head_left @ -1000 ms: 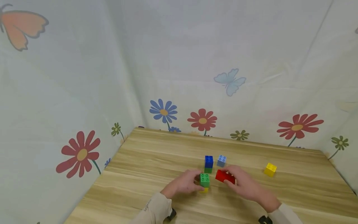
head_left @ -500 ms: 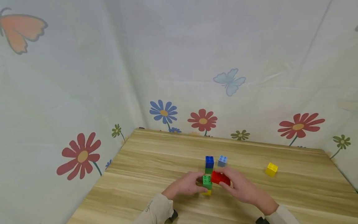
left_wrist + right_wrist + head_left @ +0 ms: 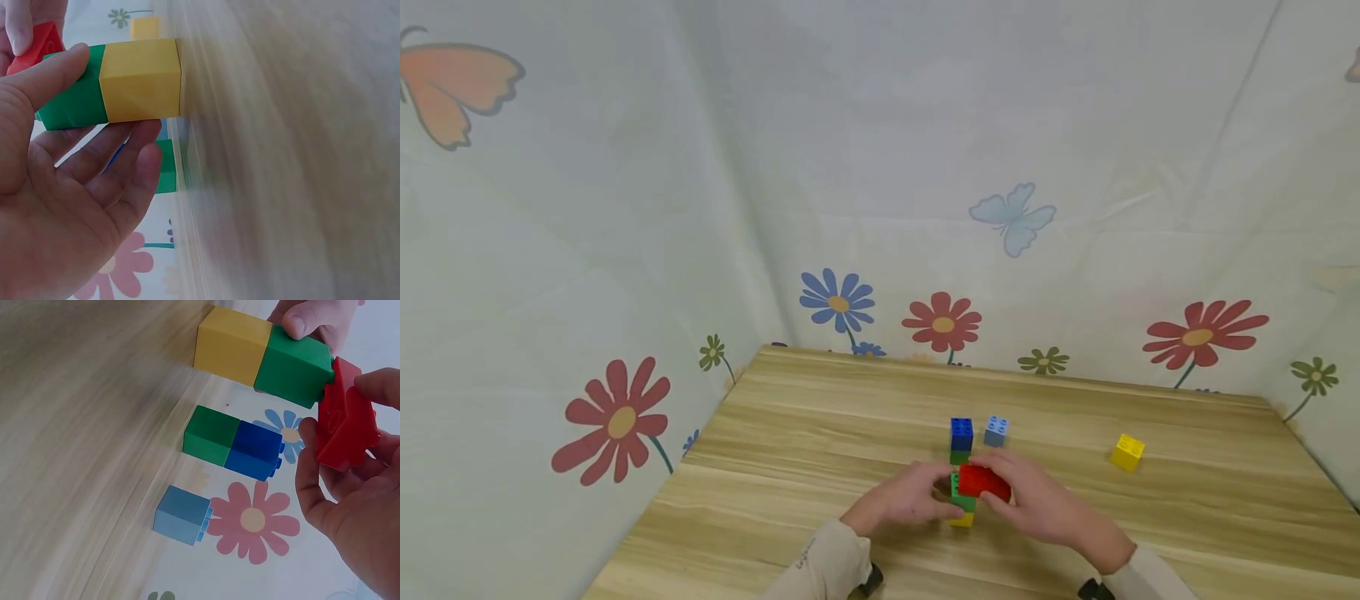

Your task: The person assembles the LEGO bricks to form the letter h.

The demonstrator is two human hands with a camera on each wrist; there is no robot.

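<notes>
My left hand [image 3: 910, 496] grips a green toy brick [image 3: 78, 103] between thumb and fingers. That brick sits on a yellow brick [image 3: 140, 81], which stands on the table. My right hand [image 3: 1045, 504] pinches a red brick [image 3: 347, 425] between thumb and fingers. In the right wrist view the red brick's hollow underside faces the green brick's studs, and it is tilted against them at one edge. Whether it is pressed on I cannot tell. In the head view the red brick covers part of the green brick's top.
Just behind the hands stands a dark blue brick [image 3: 961, 433] on a green brick [image 3: 209, 434]. Beside them is a light blue brick [image 3: 996, 431], and farther right a single yellow brick [image 3: 1127, 452]. A flowered cloth wall [image 3: 880, 167] rises behind the wooden table [image 3: 820, 408].
My right hand has brought the red brick leftward, from beside the green brick to over its studs. My left hand and its stack have shifted slightly right in view.
</notes>
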